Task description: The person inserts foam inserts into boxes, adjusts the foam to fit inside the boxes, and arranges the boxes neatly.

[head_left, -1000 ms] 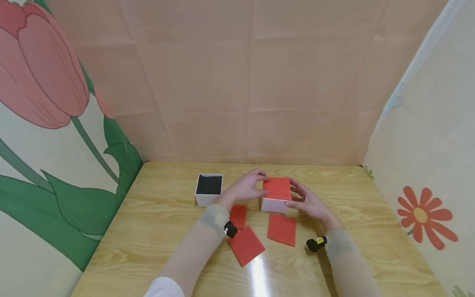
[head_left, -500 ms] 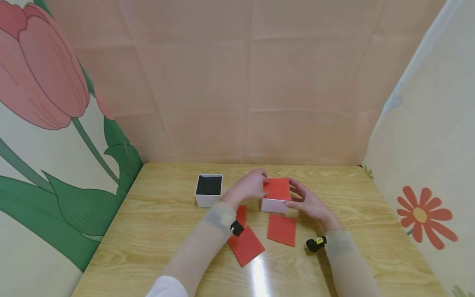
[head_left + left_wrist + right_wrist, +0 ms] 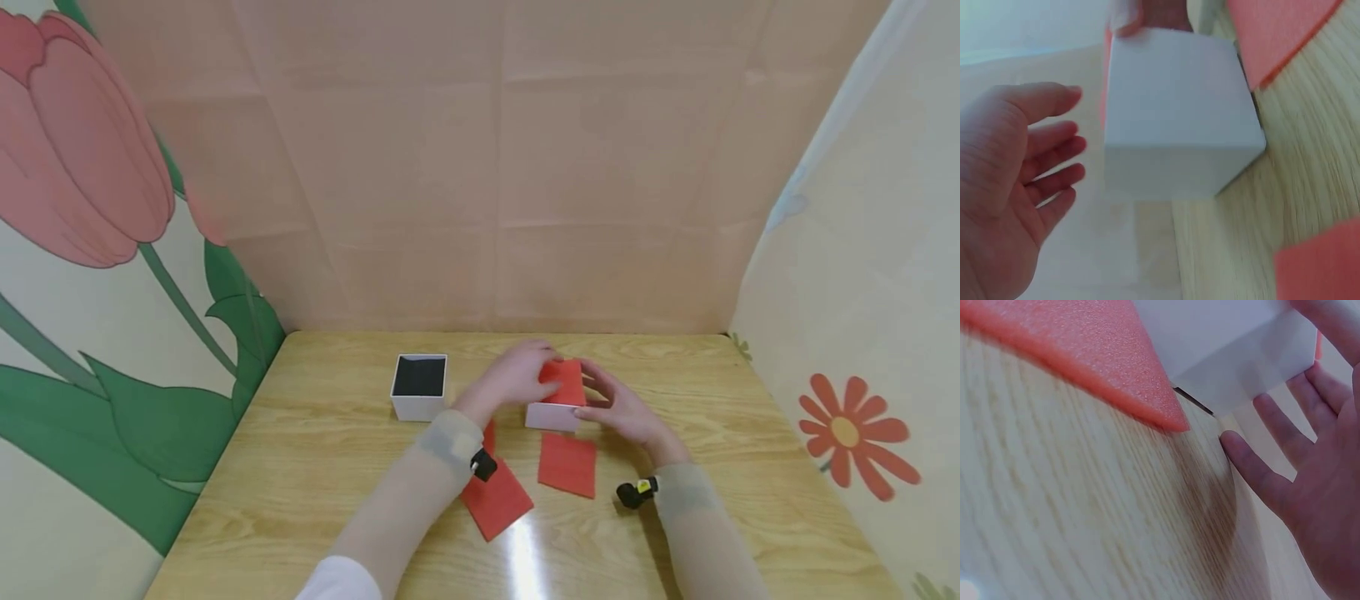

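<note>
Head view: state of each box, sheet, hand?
Left white box: open-topped, black inside
Right white box: red foam sheet on top
Nearest foam sheet: flat, partly hidden
Rightmost loose foam sheet: flat, uncovered
Rear loose foam sheet: mostly hidden
Left hand: fingers relaxed, holding nothing
Right hand: holding right white box

Even light fills the head view; white glare streaks the counter (image 3: 300,483) at bottom centre, and the left hand (image 3: 516,375) blurs slightly. The left wrist view is hazy; the right wrist view has shadow right of centre, brightness lower left.
</note>
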`<state>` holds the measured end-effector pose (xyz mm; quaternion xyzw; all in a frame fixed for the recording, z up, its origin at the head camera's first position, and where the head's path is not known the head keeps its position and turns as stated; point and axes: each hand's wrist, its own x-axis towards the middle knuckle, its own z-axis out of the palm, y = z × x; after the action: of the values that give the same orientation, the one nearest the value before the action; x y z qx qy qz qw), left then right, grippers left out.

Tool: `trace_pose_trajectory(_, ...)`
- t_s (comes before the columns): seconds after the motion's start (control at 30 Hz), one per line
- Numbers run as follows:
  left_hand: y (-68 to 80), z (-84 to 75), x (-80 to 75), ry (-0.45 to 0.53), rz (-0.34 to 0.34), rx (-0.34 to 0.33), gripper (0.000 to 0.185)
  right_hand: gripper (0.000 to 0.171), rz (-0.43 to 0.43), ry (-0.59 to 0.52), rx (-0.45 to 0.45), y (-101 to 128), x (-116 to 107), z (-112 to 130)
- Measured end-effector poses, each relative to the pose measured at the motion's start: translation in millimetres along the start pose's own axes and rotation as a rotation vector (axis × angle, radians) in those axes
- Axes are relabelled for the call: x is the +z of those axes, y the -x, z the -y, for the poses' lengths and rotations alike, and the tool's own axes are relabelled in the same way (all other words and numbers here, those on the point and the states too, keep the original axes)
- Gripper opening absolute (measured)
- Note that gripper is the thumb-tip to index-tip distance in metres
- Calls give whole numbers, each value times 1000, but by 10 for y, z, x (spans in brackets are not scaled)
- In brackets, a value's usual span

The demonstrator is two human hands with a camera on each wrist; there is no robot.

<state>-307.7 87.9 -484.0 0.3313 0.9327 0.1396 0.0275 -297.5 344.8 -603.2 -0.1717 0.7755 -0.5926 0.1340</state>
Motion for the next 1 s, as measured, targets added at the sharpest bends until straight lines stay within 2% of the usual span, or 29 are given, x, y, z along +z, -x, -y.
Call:
trace_pose_trajectory(0.13,-94,-93,70,-33,-15,67,51,98,11,9,-26,-9,-8,-1)
trace_pose_trajectory(0.27,-157,-147,151,-55,-9,95,51,99,26,9,-62,-24,-25,-13)
trace_pose_trajectory(0.47,-182,-173,204,-44,-11,93,45,103,31,27,-78,-31,-39,-14)
trace_pose_trajectory(1.0,-206,-272,141,-56,34,47,35,100,33,44,-86,-38,-43,-25)
